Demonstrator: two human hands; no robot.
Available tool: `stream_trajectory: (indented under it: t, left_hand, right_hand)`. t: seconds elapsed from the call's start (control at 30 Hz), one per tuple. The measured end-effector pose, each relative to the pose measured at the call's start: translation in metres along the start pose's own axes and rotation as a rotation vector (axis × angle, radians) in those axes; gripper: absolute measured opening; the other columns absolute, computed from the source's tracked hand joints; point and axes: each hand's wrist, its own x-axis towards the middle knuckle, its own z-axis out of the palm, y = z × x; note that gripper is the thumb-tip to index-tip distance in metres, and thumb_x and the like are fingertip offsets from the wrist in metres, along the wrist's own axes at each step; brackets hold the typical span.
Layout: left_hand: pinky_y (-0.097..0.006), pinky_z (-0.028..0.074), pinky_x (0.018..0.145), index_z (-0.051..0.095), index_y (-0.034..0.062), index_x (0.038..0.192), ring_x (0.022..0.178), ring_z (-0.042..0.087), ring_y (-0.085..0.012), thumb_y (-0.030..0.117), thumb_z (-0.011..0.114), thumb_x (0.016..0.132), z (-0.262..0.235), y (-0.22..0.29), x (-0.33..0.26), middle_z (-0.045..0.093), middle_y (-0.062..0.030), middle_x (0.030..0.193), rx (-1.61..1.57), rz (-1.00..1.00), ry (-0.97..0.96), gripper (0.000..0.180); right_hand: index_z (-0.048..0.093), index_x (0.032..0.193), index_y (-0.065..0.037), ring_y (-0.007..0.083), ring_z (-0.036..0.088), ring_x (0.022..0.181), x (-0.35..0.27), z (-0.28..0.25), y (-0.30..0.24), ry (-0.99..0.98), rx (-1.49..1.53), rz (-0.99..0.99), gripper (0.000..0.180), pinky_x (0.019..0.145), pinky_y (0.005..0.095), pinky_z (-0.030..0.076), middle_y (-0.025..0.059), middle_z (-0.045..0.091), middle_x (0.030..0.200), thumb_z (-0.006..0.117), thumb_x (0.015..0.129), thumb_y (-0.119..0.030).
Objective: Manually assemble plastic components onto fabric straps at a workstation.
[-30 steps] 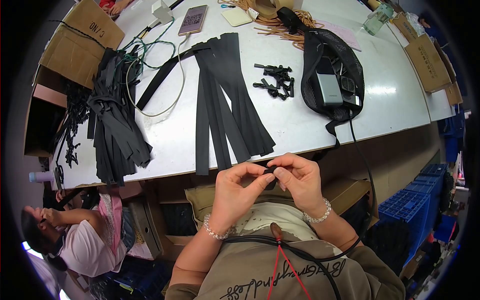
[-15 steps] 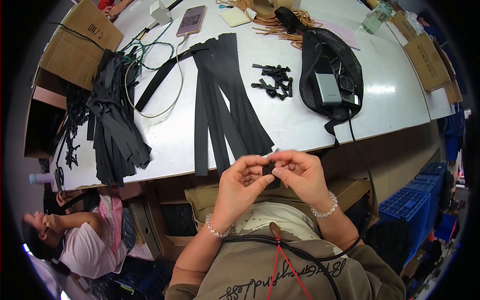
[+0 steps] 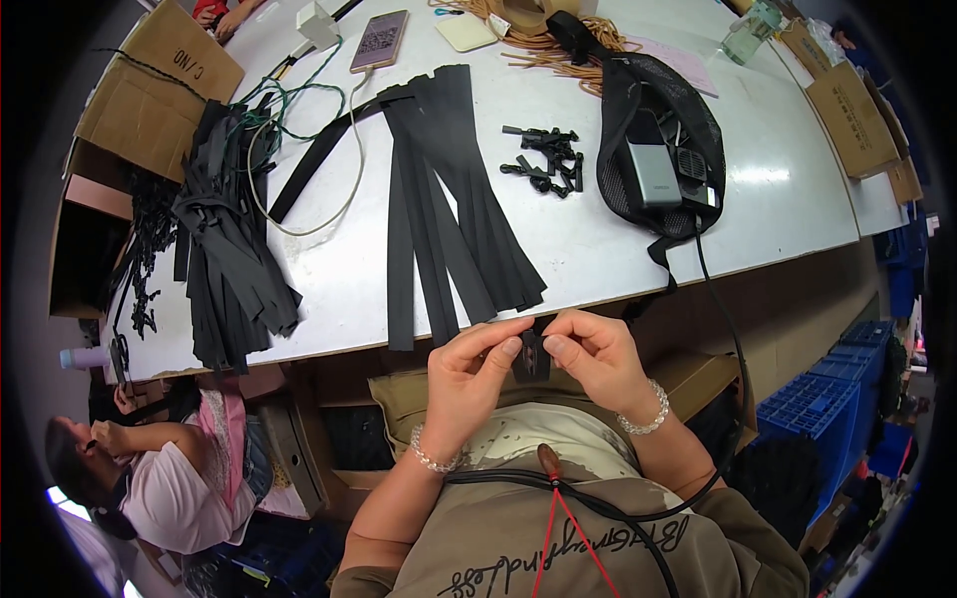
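My left hand [image 3: 467,377] and my right hand [image 3: 596,361] meet just off the table's front edge, thumbs and forefingers pinching a short black strip [image 3: 531,361]. A small shiny part shows in its middle, too small to name. Beyond my hands, a fan of long flat black strips [image 3: 461,189] lies on the table, some ends hanging over the edge. To the right of these sits a small pile of black slider-like pieces [image 3: 546,159].
At left lie a thick heap of black strips [image 3: 229,239] and a cardboard box [image 3: 164,80]. A phone [image 3: 381,42] on a cable lies at the back. A black mesh pouch [image 3: 663,140] holds a power bank. A co-worker [image 3: 184,468] sits at lower left; blue crates [image 3: 812,409] stand right.
My fingers have shifted down a little and drawn slightly apart, so more of the black strip shows between them. The things on the table have stayed put.
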Motion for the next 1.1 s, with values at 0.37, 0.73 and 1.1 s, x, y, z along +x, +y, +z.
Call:
stream_trajectory:
  t: [0.37,0.73,1.1]
  left_hand:
    - [-0.023,0.044,0.063,0.067,0.0014,0.096,0.071,0.057,-0.0127,0.0,0.059,0.086,0.007,0.008,-0.004,0.065,-0.0071,0.083,0.155,0.169,-0.013,0.013]
    - [-0.021,0.045,0.068,0.066,0.0001,0.1,0.078,0.056,-0.0086,-0.001,0.06,0.086,0.009,0.012,-0.006,0.062,-0.0054,0.09,-0.109,0.002,-0.006,0.015]
    - [-0.017,0.044,0.065,0.064,-0.0012,0.103,0.074,0.056,-0.005,0.001,0.067,0.082,0.002,0.006,-0.007,0.063,-0.003,0.088,-0.105,0.01,-0.02,0.021]
  right_hand:
    - [0.055,0.071,-0.001,0.0028,0.033,0.049,-0.002,0.012,0.006,0.196,-0.27,-0.336,0.009,0.042,0.0204,0.026,-0.0009,0.048,0.063,0.061,0.079,0.0]
    - [0.056,0.077,0.001,0.0041,0.04,0.056,0.0,0.009,-0.001,0.112,-0.222,-0.224,0.005,0.049,0.0194,0.032,0.0,0.051,0.066,0.057,0.082,0.001]
    - [0.054,0.076,0.002,0.0062,0.039,0.058,0.001,-0.003,-0.002,-0.137,-0.145,-0.176,0.013,0.051,0.0224,0.03,0.0006,0.048,0.068,0.057,0.087,-0.005]
